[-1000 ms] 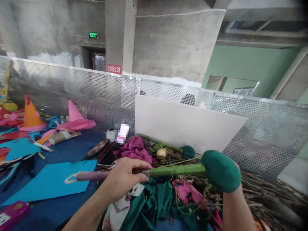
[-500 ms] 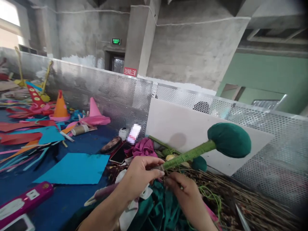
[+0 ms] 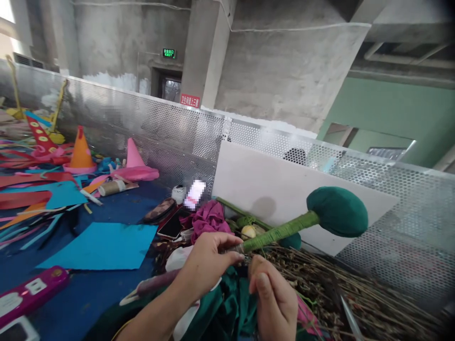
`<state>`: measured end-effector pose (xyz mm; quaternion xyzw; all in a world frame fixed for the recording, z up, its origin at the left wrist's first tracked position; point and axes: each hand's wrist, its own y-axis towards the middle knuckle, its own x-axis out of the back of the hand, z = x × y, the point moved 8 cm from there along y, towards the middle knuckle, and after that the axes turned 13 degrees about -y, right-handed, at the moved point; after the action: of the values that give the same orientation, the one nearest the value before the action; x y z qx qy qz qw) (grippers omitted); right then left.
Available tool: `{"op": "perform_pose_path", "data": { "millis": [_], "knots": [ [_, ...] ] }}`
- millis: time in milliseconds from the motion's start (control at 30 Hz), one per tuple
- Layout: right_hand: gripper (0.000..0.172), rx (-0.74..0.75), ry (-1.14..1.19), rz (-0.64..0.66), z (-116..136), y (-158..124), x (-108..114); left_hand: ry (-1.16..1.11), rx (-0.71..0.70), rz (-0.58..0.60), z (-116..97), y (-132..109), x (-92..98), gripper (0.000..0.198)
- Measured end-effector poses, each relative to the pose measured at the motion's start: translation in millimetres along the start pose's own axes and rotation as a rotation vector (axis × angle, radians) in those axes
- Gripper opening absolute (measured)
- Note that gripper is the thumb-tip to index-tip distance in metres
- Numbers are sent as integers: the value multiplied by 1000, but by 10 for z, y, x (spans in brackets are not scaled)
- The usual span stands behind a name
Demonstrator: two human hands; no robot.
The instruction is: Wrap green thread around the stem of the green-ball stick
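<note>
1. Nearest, the right hand (image 3: 274,300) has its fingers curled closed just below the shaft of the padded stick (image 3: 282,230); what they grip, if anything, I cannot tell.
2. The left hand (image 3: 204,260) has thumb and fingers closed around that stick, below its green wrapping. The stick slants up to the right, its round green head in the air; a purple handle shows beside the left forearm.
3. Dark green cloth (image 3: 231,305) lies under the hands, dry stems (image 3: 330,277) to the right.
4. Left, on the blue bench (image 3: 88,305), lie a magenta device (image 3: 35,290) and a bright blue sheet (image 3: 99,244).
5. Beyond the hands are crumpled magenta cloth (image 3: 210,219) and a pale yellow ball (image 3: 248,231).
6. A white board (image 3: 249,166) leans against a perforated metal panel (image 3: 167,123).
7. Farthest, a green exit sign (image 3: 168,53) glows before the concrete wall (image 3: 110,38).
</note>
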<state>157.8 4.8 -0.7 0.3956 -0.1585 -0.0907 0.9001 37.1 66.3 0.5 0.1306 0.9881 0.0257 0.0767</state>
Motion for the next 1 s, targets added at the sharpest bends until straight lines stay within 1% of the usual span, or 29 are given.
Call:
{"op": "perform_pose_path", "data": {
  "millis": [133, 200, 267, 333, 400, 467, 533, 633, 700, 833, 933, 1000],
  "knots": [
    [35, 17, -246, -70, 79, -93, 45, 77, -29, -19, 10, -18, -12, 32],
    [32, 48, -319, -86, 134, -108, 37, 121, -64, -30, 0, -25, -14, 31],
    [30, 71, -357, -89, 168, -91, 27, 218, -92, -50, -8, -33, -10, 30],
    [29, 97, -336, -50, 191, -38, 12, 378, -123, -90, -30, -52, -1, 26],
    [29, 112, -258, 32, 201, 43, 7, 557, -171, -123, -82, -84, -14, 25],
    [28, 99, -180, 107, 196, 132, 44, 708, -228, -130, -140, -122, -60, 23],
    [25, 63, -152, 135, 168, 212, 128, 821, -269, -112, -172, -152, -123, 21],
    [23, 22, -181, 143, 120, 287, 244, 909, -326, -90, -185, -181, -206, 19],
    [22, 9, -186, 141, 101, 314, 284, 938, -365, -65, -172, -195, -260, 17],
    [20, 26, -164, 178, 118, 346, 256, 1037, -370, -16, -98, -201, -327, 14],
    [20, 38, -166, 181, 122, 370, 245, 1113, -362, -20, -78, -207, -338, 15],
    [21, 13, -181, 162, 83, 386, 266, 1155, -373, -31, -81, -218, -350, 17]
  ]
}}
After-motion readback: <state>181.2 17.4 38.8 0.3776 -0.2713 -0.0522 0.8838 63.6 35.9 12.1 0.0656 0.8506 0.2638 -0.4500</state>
